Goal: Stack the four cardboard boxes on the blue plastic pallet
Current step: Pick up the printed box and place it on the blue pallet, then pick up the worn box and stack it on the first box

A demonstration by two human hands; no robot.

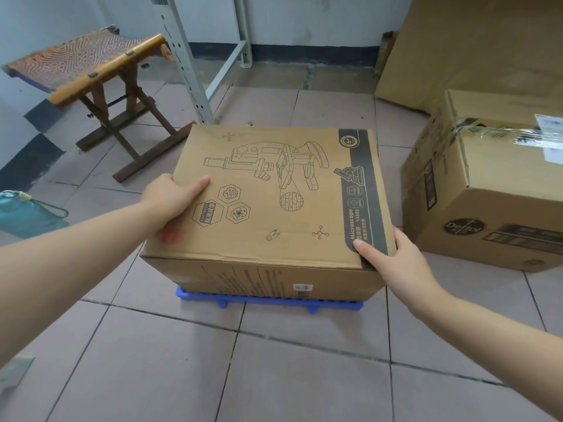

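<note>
Hidden and cut-off parts

Microscope box (268,196) covers most of the blue pallet (274,300); Dettol box (487,190) runs off the right edge.

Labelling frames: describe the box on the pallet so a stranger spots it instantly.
Find the blue pallet on the tiled floor, centre. The box sits on it, gripped by the left hand and right hand. Unlike the taped box beside it, its top shows a microscope drawing.

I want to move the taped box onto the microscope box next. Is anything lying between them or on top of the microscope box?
Nothing visible. Bare floor tiles separate the taped box from the microscope box. Only the left hand and right hand touch its top, gripping the edges; the blue pallet sits beneath.
</note>
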